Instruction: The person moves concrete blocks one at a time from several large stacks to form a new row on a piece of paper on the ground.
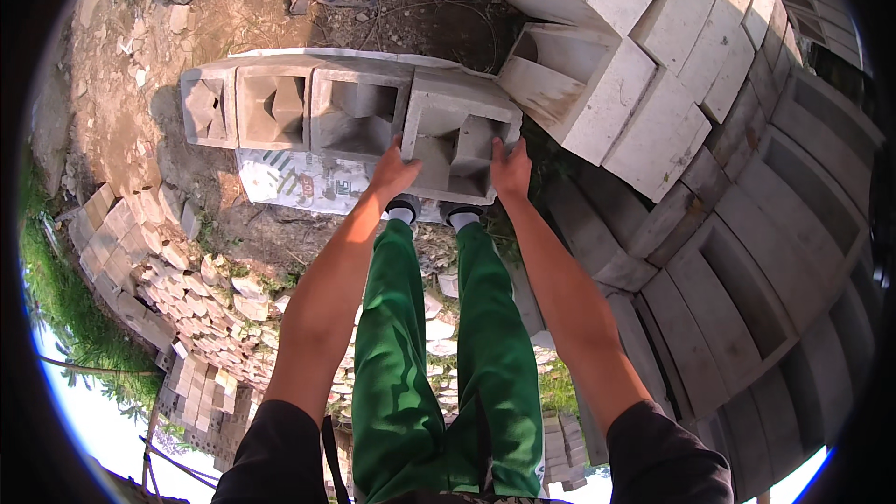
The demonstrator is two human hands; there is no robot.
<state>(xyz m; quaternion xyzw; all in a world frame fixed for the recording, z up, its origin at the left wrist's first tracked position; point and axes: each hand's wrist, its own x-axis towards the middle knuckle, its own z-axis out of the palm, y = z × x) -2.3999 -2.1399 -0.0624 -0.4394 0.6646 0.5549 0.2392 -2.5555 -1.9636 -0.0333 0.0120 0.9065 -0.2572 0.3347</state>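
Gripping, with the bare left hand point(397, 174), the left edge of a grey, box-shaped hollow concrete block point(476, 138) with slanting inner faces, just above the centre of the frame. Gripping, with the bare right hand point(511, 171), the same block's opposite edge. Holding both hands closed on it, spaced about its full width.

Sitting, as a block, at the right end of a row of three similar grey hollow concrete blocks point(286, 112) in the upper left of the frame, and reaching further down the frame than those. Not showing whether touching the nearest neighbour, or whether bearing fully on the ground.

Showing below the row: a white sheet printed in green and red point(317, 191). Leaning close by, in the upper right: a stack of pale grey angular concrete blocks point(644, 84).

Probably being at the step of positioning the fourth block in line, though possibly drawing it away instead; not settling that from a single view. If positioning, seemingly calling next for a level, two-handed nudge toward the top of the frame, squaring with the row, then releasing evenly without trapping fingertips.
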